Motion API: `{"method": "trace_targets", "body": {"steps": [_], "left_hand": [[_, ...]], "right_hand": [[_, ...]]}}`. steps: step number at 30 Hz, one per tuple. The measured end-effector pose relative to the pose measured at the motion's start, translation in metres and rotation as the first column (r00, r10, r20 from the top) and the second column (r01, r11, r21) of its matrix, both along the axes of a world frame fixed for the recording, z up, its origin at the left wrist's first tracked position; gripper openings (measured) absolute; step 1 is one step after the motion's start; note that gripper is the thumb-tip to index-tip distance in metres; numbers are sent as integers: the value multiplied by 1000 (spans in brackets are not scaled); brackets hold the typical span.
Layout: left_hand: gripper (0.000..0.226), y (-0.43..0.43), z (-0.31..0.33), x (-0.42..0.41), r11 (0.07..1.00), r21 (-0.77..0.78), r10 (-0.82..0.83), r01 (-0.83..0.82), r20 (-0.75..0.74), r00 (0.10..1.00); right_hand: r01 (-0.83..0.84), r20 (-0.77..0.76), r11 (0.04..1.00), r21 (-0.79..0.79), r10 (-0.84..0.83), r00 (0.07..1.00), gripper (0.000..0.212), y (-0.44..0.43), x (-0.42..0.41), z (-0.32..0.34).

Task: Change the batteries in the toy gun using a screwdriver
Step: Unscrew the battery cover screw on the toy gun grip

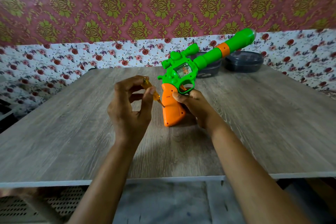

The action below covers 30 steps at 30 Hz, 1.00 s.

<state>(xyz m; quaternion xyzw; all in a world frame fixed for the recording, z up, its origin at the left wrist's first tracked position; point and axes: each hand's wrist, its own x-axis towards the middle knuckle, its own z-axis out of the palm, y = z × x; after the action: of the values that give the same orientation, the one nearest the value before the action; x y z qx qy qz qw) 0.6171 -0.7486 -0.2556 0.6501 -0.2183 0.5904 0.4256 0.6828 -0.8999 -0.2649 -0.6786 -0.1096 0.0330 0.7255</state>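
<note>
Head view: a green and orange toy gun [183,71] stands on its orange grip near the centre of a wooden table [72,132], barrel slanting up toward two o'clock. The right hand [196,107], at three o'clock of the grip, grasps it, thumb across its side. The left hand [130,109], at nine o'clock, pinches a small amber screwdriver [151,92], its tip set in a screw on the grip. Two dark round containers [243,61] sit behind the gun at one o'clock.

Damask wallpaper [127,2] behind wooden table [72,132]
</note>
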Motion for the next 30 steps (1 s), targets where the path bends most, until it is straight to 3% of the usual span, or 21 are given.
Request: {"method": "trace_targets", "body": {"steps": [20, 30], "left_hand": [[22, 0, 1, -1, 1000, 20, 8, -8, 1, 1000], [22, 0, 2, -2, 999, 34, 10, -11, 8, 1000]], "right_hand": [[-9, -9, 1000, 21, 10, 1000, 36, 0, 1, -1], [11, -20, 999, -41, -12, 1000, 41, 0, 4, -2]]}}
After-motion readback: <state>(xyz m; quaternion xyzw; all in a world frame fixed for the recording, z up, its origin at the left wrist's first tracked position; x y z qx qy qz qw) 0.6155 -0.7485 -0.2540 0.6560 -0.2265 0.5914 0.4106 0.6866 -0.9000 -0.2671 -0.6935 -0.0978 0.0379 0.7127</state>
